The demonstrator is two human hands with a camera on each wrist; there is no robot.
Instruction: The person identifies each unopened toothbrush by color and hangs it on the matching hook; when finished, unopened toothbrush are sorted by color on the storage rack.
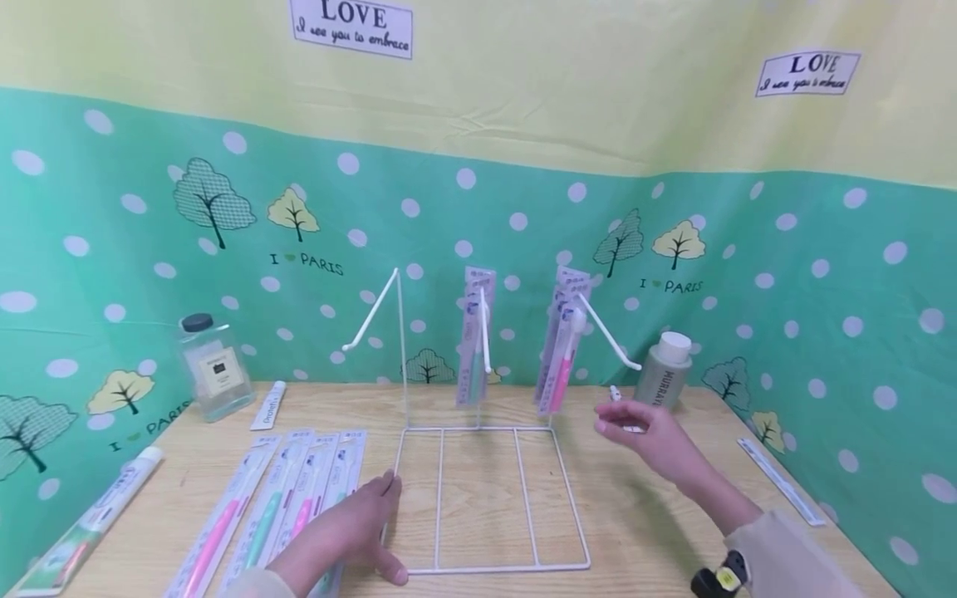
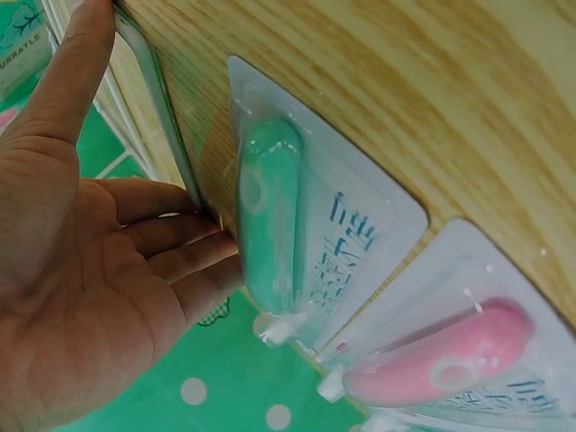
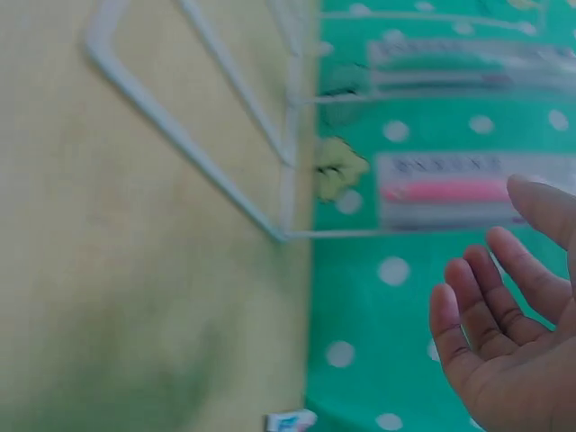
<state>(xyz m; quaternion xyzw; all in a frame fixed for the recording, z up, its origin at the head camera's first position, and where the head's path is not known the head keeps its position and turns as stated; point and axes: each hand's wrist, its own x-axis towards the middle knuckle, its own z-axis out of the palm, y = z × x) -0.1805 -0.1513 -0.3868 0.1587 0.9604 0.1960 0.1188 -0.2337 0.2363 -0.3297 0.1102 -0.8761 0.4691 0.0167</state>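
A white wire rack (image 1: pixel 489 570) stands on the table, with three hooks rising at its back. My left hand (image 1: pixel 359 523) rests at the left side of the rack's base, thumb and fingers spread along the wire. Beside that hand, several packaged toothbrushes (image 1: pixel 217 531) lie in a row, pink and green handles showing; a green one (image 2: pixel 274 216) is closest to its fingers in the left wrist view. Packs with a pink toothbrush (image 1: pixel 562 365) in front hang from the right hook, green ones (image 1: pixel 473 357) from the middle. Loosely bent and holding nothing, my right hand (image 1: pixel 654 436) hovers right of the rack.
A clear bottle with black cap (image 1: pixel 217 374), a small tube (image 1: pixel 269 405) and a toothpaste tube (image 1: pixel 93 523) sit on the left. Behind my right hand stands a white-capped bottle (image 1: pixel 665 370). A flat narrow pack (image 1: pixel 781 482) lies by the right edge. Patterned cloth (image 1: pixel 478 208) hangs behind.
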